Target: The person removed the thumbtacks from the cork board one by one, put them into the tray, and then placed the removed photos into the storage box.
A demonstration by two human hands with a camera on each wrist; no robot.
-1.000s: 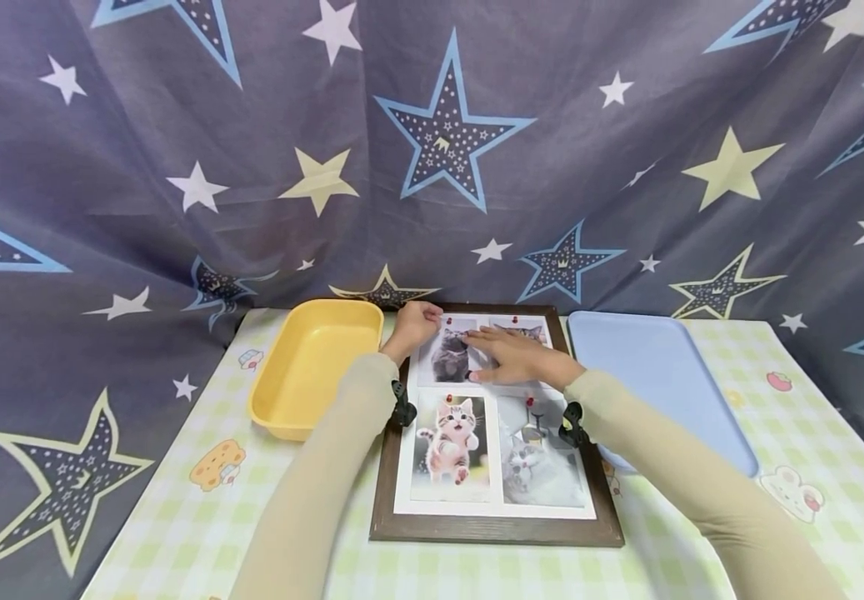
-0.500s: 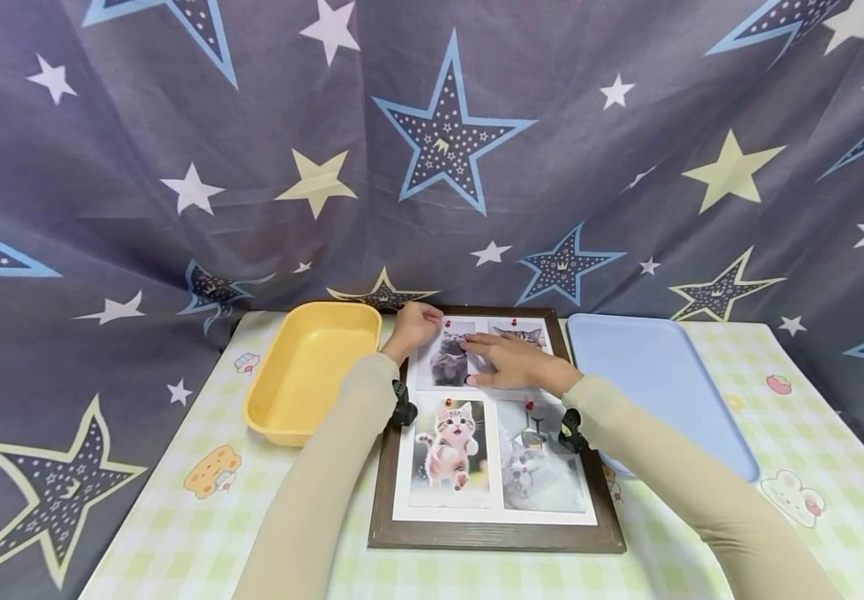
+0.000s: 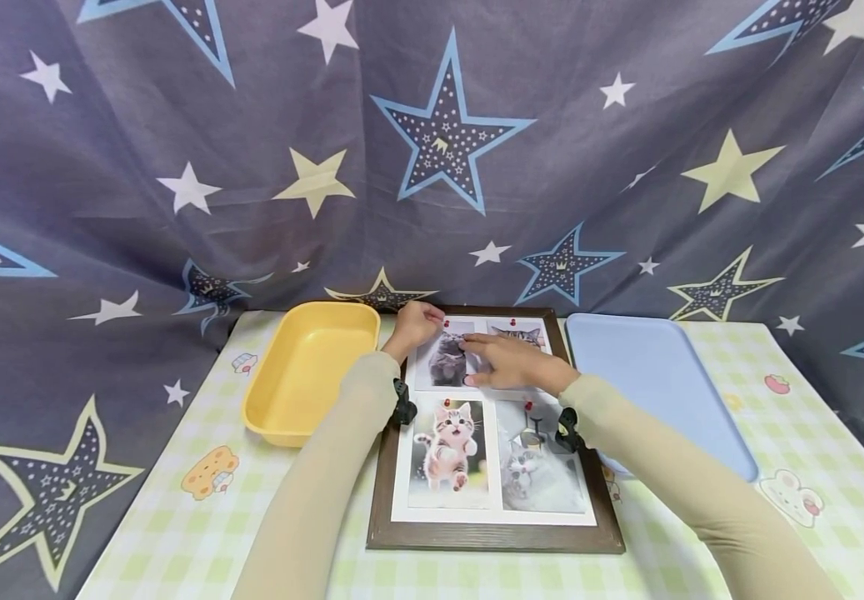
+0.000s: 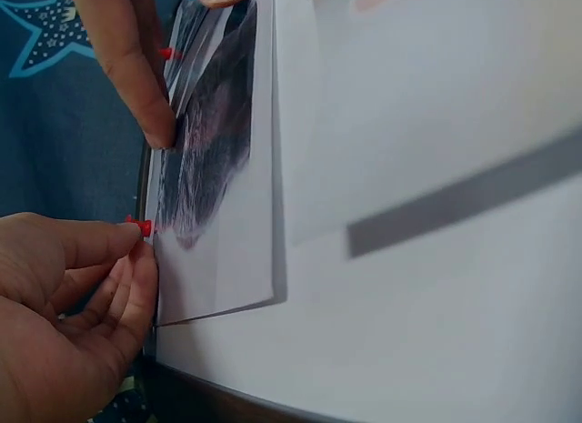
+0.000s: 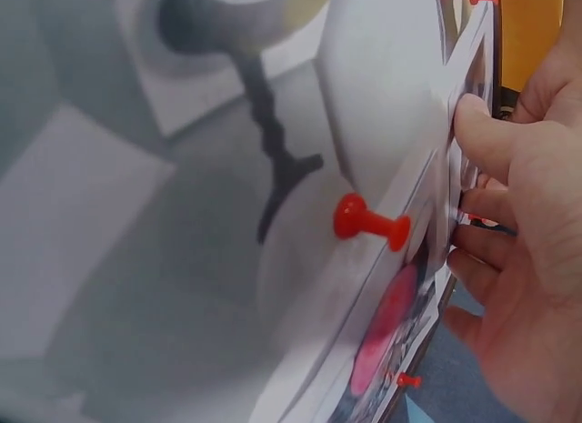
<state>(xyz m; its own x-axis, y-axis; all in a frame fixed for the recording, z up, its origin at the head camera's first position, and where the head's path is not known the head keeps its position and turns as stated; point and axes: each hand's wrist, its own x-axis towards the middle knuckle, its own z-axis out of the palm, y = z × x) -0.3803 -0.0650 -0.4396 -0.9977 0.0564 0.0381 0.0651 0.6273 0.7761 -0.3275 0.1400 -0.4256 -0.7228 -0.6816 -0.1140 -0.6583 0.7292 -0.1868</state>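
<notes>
My left hand (image 3: 417, 327) is at the top left of a brown-framed board (image 3: 495, 537). Its thumb and finger pinch a red push pin (image 4: 141, 227) at the upper edge of a dark grey kitten photo (image 3: 446, 364). Spread across that photo and the neighbouring tabby photo (image 3: 523, 335) is my right hand (image 3: 514, 364), its extended fingertips touching the paper. Below, a jumping kitten photo (image 3: 452, 454) and a pale white cat photo (image 3: 540, 471) each carry a red pin at the top. Part of the tabby photo is hidden under the right hand.
A yellow bin (image 3: 307, 367) stands left of the board, beside my left forearm. To the right lies a light blue tray (image 3: 649, 375), partly behind my right sleeve. A star-patterned curtain (image 3: 417, 242) hangs behind the green checked tablecloth (image 3: 177, 533).
The head view has tilted very slightly. Both hands keep their places on the board, the left at the pin and the right on the photos.
</notes>
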